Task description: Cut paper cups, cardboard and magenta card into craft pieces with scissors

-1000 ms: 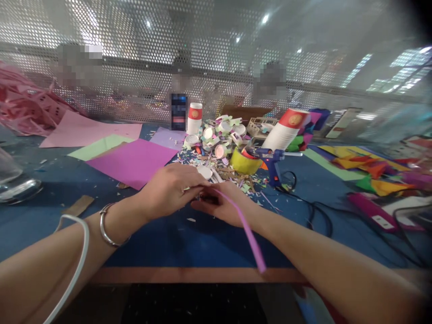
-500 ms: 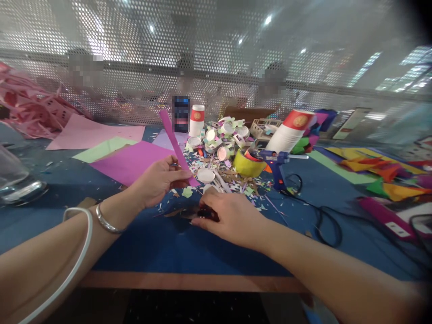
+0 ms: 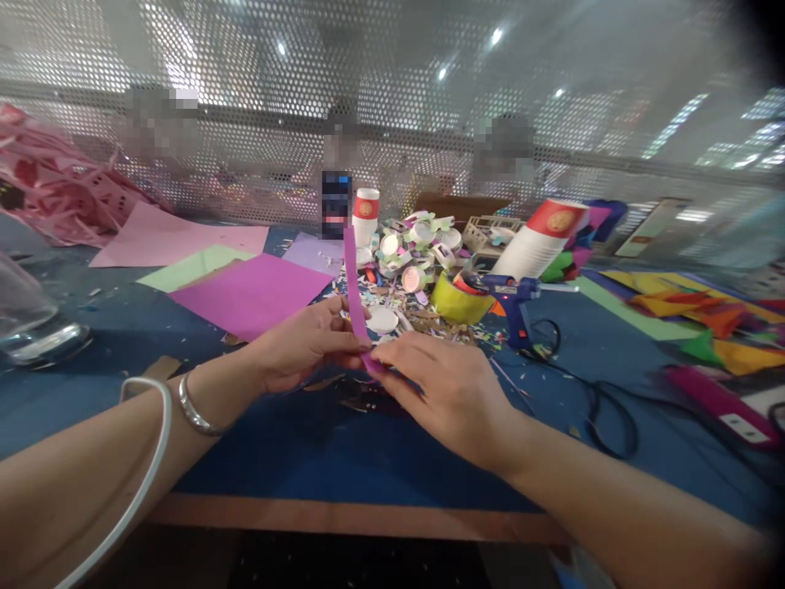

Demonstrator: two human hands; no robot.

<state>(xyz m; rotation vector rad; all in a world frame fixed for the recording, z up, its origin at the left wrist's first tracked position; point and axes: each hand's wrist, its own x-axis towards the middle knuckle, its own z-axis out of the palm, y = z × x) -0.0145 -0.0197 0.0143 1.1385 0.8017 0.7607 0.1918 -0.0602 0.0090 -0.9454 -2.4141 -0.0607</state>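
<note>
My left hand [image 3: 319,343] pinches a magenta paper strip [image 3: 354,286] near its lower part, and the strip stands up tilted slightly left. The fingertips of my right hand [image 3: 445,393] are closed on the strip's bottom end, which bends towards them. Beneath the hands a dark, blurred object [image 3: 371,401] lies on the blue table; I cannot make out its kind. Just behind the fingers is a white round disc [image 3: 383,320] among paper scraps. A larger magenta sheet [image 3: 251,294] lies to the left of the strip.
A blue glue gun [image 3: 516,307] with a trailing cord stands right of a yellow tape roll [image 3: 459,301]. Stacked paper cups [image 3: 540,241], a heap of small paper pieces [image 3: 420,245] and a phone [image 3: 336,204] are behind. A glass [image 3: 37,319] stands left, a power strip [image 3: 724,405] right.
My right hand has risen from the dark object on the table to the strip's lower end. My left hand has brought the strip slightly right and turned it more upright.
</note>
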